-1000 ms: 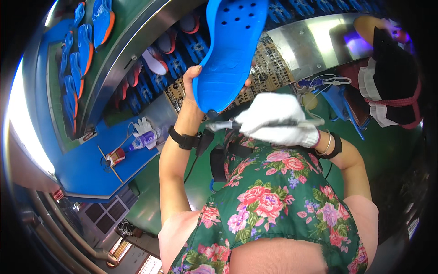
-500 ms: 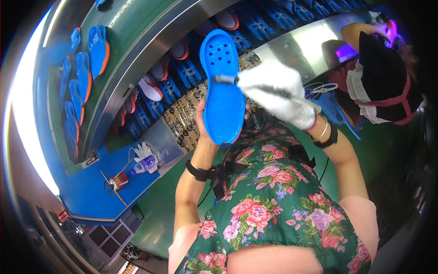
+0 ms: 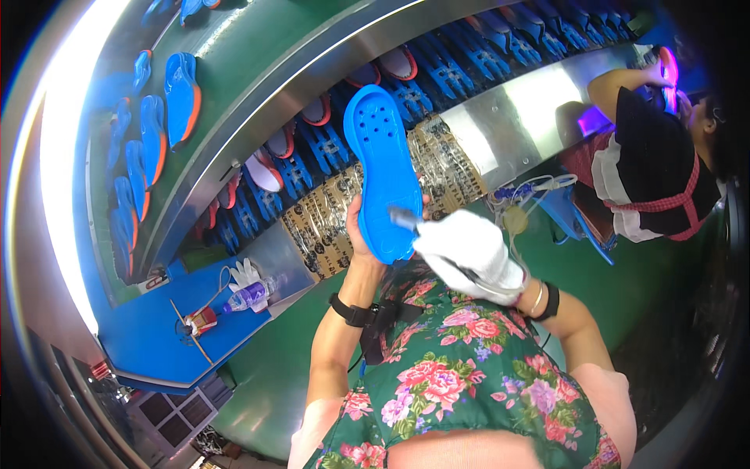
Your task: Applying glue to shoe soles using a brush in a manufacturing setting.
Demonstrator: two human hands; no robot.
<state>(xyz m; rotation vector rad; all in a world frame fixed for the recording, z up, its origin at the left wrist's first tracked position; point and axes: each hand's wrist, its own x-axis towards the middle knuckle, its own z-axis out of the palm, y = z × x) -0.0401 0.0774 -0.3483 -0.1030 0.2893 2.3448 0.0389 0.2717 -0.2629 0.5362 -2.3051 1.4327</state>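
A blue shoe sole (image 3: 383,168) with several round holes at its toe end stands out in front of me, toe pointing away. My left hand (image 3: 358,228) is closed round its lower part from beneath, with the thumb side showing at the left edge and fingertips at the right. In a white glove, my right hand (image 3: 469,254) is closed on a brush (image 3: 403,218). The brush's greyish head, a little blurred, is over the heel area of the sole; whether it touches I cannot tell. Most of its handle is hidden by the glove.
Along the metal-edged line, a row of blue racks (image 3: 328,148) carries several white-and-red soles. More blue soles with orange edges (image 3: 181,98) lie on the green surface at upper left. A bottle (image 3: 248,295) and glove (image 3: 248,275) rest on a blue table (image 3: 156,332). Another person (image 3: 660,172) works at right.
The brush in my right hand has moved from the middle of the sole down toward the heel. The sole now appears slightly lower and tilted a bit.
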